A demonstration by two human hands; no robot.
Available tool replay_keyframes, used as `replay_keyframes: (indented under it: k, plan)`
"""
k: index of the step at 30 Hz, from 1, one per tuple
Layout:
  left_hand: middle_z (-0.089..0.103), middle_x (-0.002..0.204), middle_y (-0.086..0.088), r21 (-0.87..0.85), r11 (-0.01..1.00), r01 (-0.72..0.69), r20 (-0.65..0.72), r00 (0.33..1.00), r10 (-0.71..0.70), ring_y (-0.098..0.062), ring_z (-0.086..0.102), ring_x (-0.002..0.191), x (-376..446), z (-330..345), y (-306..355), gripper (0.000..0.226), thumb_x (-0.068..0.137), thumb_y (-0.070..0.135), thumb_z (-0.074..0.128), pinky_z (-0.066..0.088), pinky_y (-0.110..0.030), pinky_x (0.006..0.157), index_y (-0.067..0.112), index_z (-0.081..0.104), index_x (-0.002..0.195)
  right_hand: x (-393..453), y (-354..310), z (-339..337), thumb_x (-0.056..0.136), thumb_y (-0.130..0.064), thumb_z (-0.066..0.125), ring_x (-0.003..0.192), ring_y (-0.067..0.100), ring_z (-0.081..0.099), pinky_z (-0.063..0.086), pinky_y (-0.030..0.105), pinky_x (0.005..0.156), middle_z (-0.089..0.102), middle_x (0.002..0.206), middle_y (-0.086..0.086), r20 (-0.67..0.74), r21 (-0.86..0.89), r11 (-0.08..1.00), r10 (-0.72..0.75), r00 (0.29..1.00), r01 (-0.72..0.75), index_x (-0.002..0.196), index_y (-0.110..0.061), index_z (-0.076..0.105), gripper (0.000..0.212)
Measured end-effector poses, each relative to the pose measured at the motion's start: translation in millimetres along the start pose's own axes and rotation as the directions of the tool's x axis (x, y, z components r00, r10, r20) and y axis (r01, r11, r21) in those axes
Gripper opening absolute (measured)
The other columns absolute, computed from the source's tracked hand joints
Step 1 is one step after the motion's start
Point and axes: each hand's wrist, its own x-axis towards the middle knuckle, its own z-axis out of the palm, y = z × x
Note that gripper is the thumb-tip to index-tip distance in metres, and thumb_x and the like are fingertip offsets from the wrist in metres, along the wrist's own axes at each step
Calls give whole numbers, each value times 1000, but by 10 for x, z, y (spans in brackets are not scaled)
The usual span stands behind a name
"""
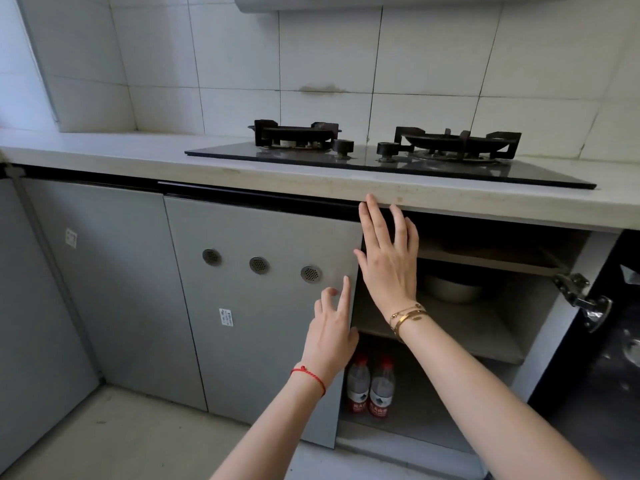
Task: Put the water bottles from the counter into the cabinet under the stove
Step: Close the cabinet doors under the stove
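Two clear water bottles (370, 388) with red caps and red-and-white labels stand side by side on the bottom shelf of the cabinet under the stove. The cabinet's grey left door (263, 306), with three round vents, is nearly closed. My left hand (332, 327) rests on that door's right edge, fingers spread. My right hand (388, 258) is flat and open against the upper right edge of the same door, just under the counter lip. The right side of the cabinet stands open. Neither hand holds anything.
A black glass gas stove (388, 161) with two burners sits on the pale counter (104, 150). A metal bowl (450, 289) sits on the cabinet's middle shelf. The right door (602, 341) is swung open at the far right, hinge showing. More grey doors stand at left.
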Motion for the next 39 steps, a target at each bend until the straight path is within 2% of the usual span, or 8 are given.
replay_keyframes:
  k: [5, 10, 15, 18, 21, 29, 34, 39]
  plan:
    - [25, 143, -13, -9, 1000, -6, -5, 1000, 6, -32, 39, 120, -29, 10, -13, 90, 88, 13, 57, 55, -37, 81, 21, -5, 154, -6, -8, -18, 90, -35, 59, 145, 32, 22, 26, 51, 116, 13, 163, 2, -4, 20, 1000, 4, 1000, -4, 154, -16, 14, 80]
    - [29, 142, -10, -45, 999, -6, -1, 1000, 6, -30, 39, 122, -101, -97, -24, 86, 90, 15, 56, 51, -34, 87, 22, 0, 154, -92, -10, -167, 91, -35, 59, 145, 29, 25, 25, 49, 117, 19, 161, 1, 6, 104, 994, 25, 1000, -26, 154, -18, 17, 77]
    - [31, 143, -8, -76, 997, -1, -29, 1000, -2, -27, 40, 121, -257, -247, 11, 80, 91, 17, 56, 50, -33, 89, 20, 8, 154, -339, 8, -484, 91, -37, 57, 145, 27, 24, 22, 49, 118, 24, 160, 1, 37, 117, 989, 89, 995, -92, 153, -19, 19, 75]
    - [34, 142, -6, -99, 994, -50, -67, 997, 43, -25, 41, 121, -404, -336, 111, 75, 91, 17, 56, 48, -33, 93, 19, 14, 153, -570, 43, -742, 92, -38, 54, 145, 26, 24, 21, 48, 119, 26, 159, 0, 40, 123, 986, 110, 993, -115, 153, -19, 21, 71]
    - [37, 141, -5, -132, 979, -157, -126, 982, 141, -22, 42, 123, -574, -419, 288, 68, 92, 16, 56, 45, -31, 99, 18, 22, 151, -851, 112, -1024, 93, -38, 54, 145, 24, 24, 22, 47, 119, 29, 158, -1, 46, 108, 981, 158, 986, -162, 152, -20, 22, 69]
    - [43, 141, 0, -200, 884, -423, -187, 902, 389, -17, 39, 128, -985, -528, 969, 56, 94, 18, 53, 35, -23, 104, 19, 33, 146, -1594, 391, -1821, 96, -35, 51, 142, 20, 30, 28, 44, 115, 35, 154, -1, 21, 33, 962, 271, 962, -271, 150, -17, 28, 61]
    - [43, 143, 3, -248, 766, -593, -185, 805, 564, -16, 39, 131, -1032, -540, 1650, 52, 95, 22, 52, 38, -30, 109, 21, 35, 145, -2036, 722, -2400, 96, -30, 53, 138, 23, 37, 32, 43, 113, 43, 148, 2, -96, -49, 935, 345, 934, -350, 146, -14, 37, 55]
    - [45, 144, 0, -301, 644, -704, -204, 707, 677, -21, 40, 130, -992, -474, 2409, 51, 95, 20, 50, 41, -38, 106, 17, 38, 144, -2412, 1130, -2914, 96, -26, 53, 135, 28, 40, 32, 43, 112, 45, 146, 5, -169, -184, 888, 393, 904, -421, 144, -11, 41, 51]
